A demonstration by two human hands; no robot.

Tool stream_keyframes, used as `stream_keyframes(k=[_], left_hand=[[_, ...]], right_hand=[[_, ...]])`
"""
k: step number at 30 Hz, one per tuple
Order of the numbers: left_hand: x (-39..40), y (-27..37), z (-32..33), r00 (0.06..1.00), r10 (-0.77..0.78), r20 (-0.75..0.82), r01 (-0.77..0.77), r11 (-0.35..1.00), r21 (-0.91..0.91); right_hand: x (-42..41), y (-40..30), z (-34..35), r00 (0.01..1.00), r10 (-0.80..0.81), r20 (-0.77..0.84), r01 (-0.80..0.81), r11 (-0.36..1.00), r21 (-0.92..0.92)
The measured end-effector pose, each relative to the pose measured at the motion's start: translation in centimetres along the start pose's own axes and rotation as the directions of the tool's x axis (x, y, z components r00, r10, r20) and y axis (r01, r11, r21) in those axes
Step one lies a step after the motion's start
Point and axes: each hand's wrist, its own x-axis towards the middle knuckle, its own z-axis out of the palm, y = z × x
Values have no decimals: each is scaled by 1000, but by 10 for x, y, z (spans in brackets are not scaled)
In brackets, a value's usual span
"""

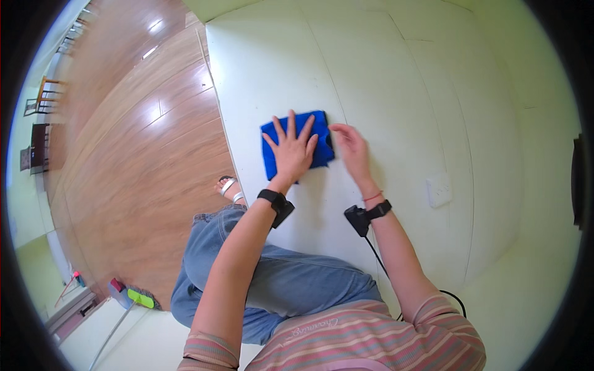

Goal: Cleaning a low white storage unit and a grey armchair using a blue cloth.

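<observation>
A folded blue cloth (320, 121) lies on the white board surface (390, 92) in front of me. My left hand (293, 153) rests flat on top of it with the fingers spread, pressing down without gripping. Just past the cloth's right edge, my right hand (352, 148) hovers or rests with its fingers loosely bent; it is slightly blurred, and nothing shows in it. The cloth's right side looks uneven, with a dark fold along it. Both wrists wear black straps with small black boxes.
My bent leg in jeans (315, 278) lies across the near part of the board. A white power socket (438, 191) is at the right. The board's left edge borders a wooden floor (139, 185). A green mop head (140, 298) and a wooden chair (48, 95) stand farther off.
</observation>
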Motion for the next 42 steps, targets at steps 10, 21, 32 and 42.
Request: stream_keyframes(k=[10,21,32,42], left_hand=[[-22,-57,-47,944,273,183,-231,947,-221],[-83,-15,-64,735,379,563,-489,871,53],[122,-73,-49,789,550,273,-584,810,55],[212,-77,-44,649,710,273,-646,704,-296]], right_hand=[[26,5,45,768,-353,534,636,509,-579],[-77,-23,-1,732,-46,679,616,469,-633],[90,-4,64,905,-171,390,424,266,-866],[102,15,90,993,-118,26,55,248,-967]])
